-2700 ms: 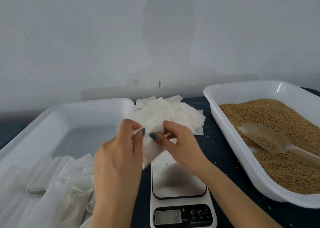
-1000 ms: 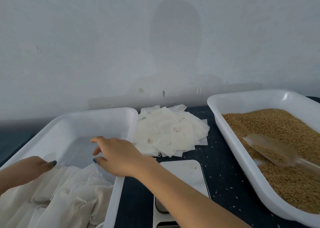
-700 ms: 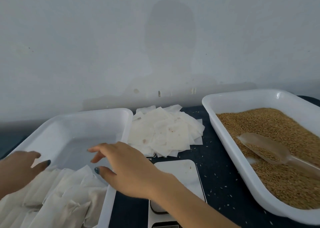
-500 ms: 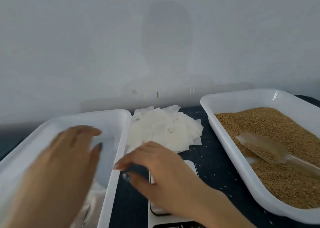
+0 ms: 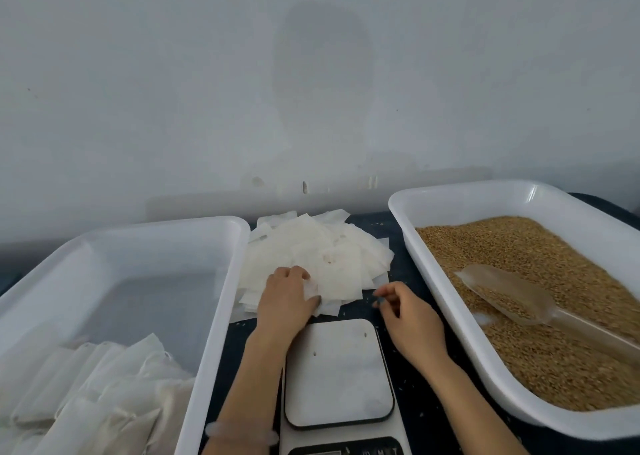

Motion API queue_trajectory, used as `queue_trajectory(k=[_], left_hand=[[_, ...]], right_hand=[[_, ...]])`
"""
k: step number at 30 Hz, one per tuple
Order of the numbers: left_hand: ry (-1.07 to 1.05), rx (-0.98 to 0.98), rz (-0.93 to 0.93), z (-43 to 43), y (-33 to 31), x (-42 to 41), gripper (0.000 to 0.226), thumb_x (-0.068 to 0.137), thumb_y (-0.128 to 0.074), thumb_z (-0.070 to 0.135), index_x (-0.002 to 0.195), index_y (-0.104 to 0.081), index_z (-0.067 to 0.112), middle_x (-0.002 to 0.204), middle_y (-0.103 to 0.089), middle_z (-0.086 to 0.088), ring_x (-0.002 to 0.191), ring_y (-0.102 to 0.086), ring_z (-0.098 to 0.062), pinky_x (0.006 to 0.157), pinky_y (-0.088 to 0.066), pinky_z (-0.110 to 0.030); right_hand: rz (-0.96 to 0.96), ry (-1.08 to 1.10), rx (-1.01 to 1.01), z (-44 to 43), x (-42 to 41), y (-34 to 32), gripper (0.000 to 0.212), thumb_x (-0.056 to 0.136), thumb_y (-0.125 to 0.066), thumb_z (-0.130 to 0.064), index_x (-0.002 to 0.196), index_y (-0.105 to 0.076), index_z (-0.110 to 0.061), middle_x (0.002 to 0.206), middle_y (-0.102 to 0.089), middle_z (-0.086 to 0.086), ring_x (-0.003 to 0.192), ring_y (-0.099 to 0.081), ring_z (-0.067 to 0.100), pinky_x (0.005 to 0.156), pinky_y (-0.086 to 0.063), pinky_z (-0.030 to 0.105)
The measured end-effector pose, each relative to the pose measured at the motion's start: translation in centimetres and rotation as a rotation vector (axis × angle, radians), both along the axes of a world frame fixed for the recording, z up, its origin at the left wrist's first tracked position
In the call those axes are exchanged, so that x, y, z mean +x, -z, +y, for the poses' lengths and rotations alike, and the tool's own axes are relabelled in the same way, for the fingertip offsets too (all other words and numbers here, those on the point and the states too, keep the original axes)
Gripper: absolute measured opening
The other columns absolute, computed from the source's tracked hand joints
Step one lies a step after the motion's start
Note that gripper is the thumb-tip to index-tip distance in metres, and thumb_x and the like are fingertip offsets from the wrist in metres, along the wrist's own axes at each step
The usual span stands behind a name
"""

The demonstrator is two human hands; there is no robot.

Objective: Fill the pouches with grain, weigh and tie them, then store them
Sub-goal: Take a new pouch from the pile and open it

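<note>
While left hand [image 5: 287,298] pinches the pouch pile [image 5: 332,257] behind the scale [image 5: 337,368], right hand [image 5: 408,319] hangs loosely curled, empty, just beside it. Risk: thin pouches cling, so several lift at once, or the pile skids toward the grain tray [image 5: 441,281].

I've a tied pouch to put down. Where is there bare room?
Bare: the far half of the left tray, behind the filled pouches, and the scale platform. Crowded: the pile of empty pouches, where the left hand grips one; the narrow dark strip between scale and grain tray, where the right hand hovers.
</note>
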State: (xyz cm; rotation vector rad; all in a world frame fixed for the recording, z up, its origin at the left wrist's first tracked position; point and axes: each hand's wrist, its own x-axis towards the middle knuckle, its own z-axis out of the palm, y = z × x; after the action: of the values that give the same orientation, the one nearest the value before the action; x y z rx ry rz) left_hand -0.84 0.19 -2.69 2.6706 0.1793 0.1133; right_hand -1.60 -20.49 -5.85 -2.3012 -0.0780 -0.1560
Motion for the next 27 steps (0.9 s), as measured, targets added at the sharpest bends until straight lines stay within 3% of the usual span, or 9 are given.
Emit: queue_trajectory(k=[2,5,8,12,16,21,23,25,27], left_hand=[[-0.035,-0.029,-0.035,0.8,0.5,0.4,0.055,0.083,-0.073,0.031,0.130,-0.047,0.020,0.134,-0.044,-0.003,0.121,-0.043,-0.020,0.097,-0.037,-0.027],[-0.086,-0.156,-0.050,1.7,0.6,0.3,0.059,0.078,-0.079,0.026,0.127,-0.046,0.019,0.121,-0.051,-0.001,0.102,-0.051,-0.017,0.088,-0.042,-0.025],[-0.128,-0.280,-0.079,2.0,0.7,0.0,0.039,0.086,-0.073,0.024,0.119,-0.050,0.020,0.101,-0.057,0.005,0.077,-0.056,-0.006,0.071,-0.045,-0.023],[-0.175,-0.497,-0.206,1.4,1.0,-0.2,0.010,0.097,-0.059,0.022,0.108,-0.058,0.022,0.098,-0.062,0.005,0.072,-0.061,-0.002,0.053,-0.044,-0.009],[-0.248,-0.786,-0.221,1.4,1.2,-0.3,0.010,0.101,-0.053,0.016,0.108,-0.060,0.015,0.105,-0.063,-0.002,0.070,-0.070,-0.013,0.062,-0.058,-0.021],[-0.294,-0.870,-0.203,1.2,1.3,-0.3,0.015,0.102,-0.045,0.013,0.113,-0.053,0.018,0.108,-0.060,0.001,0.090,-0.065,-0.018,0.062,-0.056,-0.020],[-0.328,-0.895,-0.226,1.0,1.1,-0.2,0.015,0.101,-0.043,0.013,0.113,-0.051,0.019,0.103,-0.058,0.003,0.089,-0.061,-0.015,0.061,-0.056,-0.022],[-0.381,-0.922,-0.257,0.8,0.7,-0.1,0.016,0.101,-0.041,0.014,0.112,-0.049,0.021,0.099,-0.056,0.006,0.089,-0.058,-0.016,0.072,-0.058,-0.035],[-0.415,-0.917,-0.347,0.6,0.4,-0.2,0.018,0.101,-0.041,0.012,0.112,-0.049,0.023,0.095,-0.054,0.011,0.084,-0.056,-0.009,0.067,-0.054,-0.028]], right_hand=[[-0.011,-0.009,-0.097,0.3,-0.1,0.1,0.017,0.096,-0.059,-0.027,0.098,-0.054,-0.043,0.086,-0.062,-0.022,0.076,-0.057,-0.004,0.060,-0.046,0.021],[-0.016,-0.024,-0.108,0.2,-0.1,0.0,0.018,0.096,-0.060,-0.027,0.099,-0.053,-0.044,0.087,-0.061,-0.024,0.079,-0.056,-0.005,0.059,-0.042,0.017],[-0.018,-0.035,-0.088,0.2,-0.2,0.0,0.018,0.095,-0.062,-0.027,0.099,-0.055,-0.043,0.087,-0.061,-0.024,0.079,-0.055,-0.007,0.057,-0.038,0.015],[-0.011,-0.035,-0.040,0.1,-0.2,0.0,0.017,0.095,-0.062,-0.026,0.099,-0.056,-0.042,0.087,-0.063,-0.022,0.078,-0.056,-0.007,0.056,-0.036,0.014],[-0.008,-0.022,0.024,-0.1,-0.1,0.2,0.018,0.096,-0.061,-0.024,0.097,-0.057,-0.041,0.088,-0.064,-0.021,0.078,-0.058,-0.006,0.059,-0.040,0.016],[-0.016,-0.023,0.018,-0.1,0.1,0.4,0.017,0.096,-0.061,-0.025,0.097,-0.056,-0.041,0.088,-0.064,-0.022,0.078,-0.058,-0.006,0.058,-0.039,0.016],[-0.020,-0.018,0.028,-0.1,0.2,0.6,0.016,0.096,-0.061,-0.024,0.098,-0.057,-0.040,0.089,-0.064,-0.021,0.079,-0.058,-0.006,0.059,-0.040,0.016],[-0.025,-0.011,0.048,-0.2,0.2,0.7,0.015,0.096,-0.061,-0.023,0.100,-0.058,-0.037,0.090,-0.065,-0.021,0.079,-0.058,-0.006,0.060,-0.041,0.016],[-0.030,-0.006,0.080,-0.2,0.3,0.7,0.015,0.096,-0.061,-0.022,0.102,-0.059,-0.035,0.091,-0.066,-0.021,0.079,-0.059,-0.006,0.061,-0.042,0.015]])
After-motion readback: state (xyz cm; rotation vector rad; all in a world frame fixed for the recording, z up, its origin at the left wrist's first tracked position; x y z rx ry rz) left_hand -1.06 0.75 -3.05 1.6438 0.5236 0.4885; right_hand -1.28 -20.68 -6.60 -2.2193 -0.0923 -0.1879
